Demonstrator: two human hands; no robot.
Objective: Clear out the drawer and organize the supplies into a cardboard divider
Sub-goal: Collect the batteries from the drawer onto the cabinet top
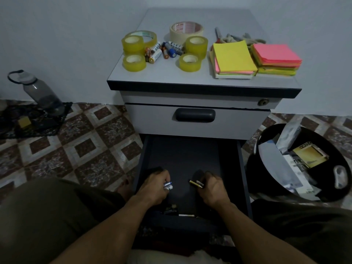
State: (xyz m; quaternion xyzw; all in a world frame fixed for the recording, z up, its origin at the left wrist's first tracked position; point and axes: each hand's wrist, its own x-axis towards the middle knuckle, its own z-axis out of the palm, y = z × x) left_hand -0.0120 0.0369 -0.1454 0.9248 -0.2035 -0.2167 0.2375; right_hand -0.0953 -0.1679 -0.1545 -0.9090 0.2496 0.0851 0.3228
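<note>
drawer (192, 153) rear clear, batts (174, 208) crowd front –

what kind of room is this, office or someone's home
Probably a room in a home rather than an office: a small pedestal cabinet stands on a patterned tiled floor against a bare wall, with a water bottle and an open bin set on the floor.

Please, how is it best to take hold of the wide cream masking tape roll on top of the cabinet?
The wide cream masking tape roll lies flat with its hole facing up, behind the pile of small batteries. Probably best to come from above, one finger inside the hole and the thumb on the outer wall at its near side. Its rim is clear there, and the ring is rigid.
</note>
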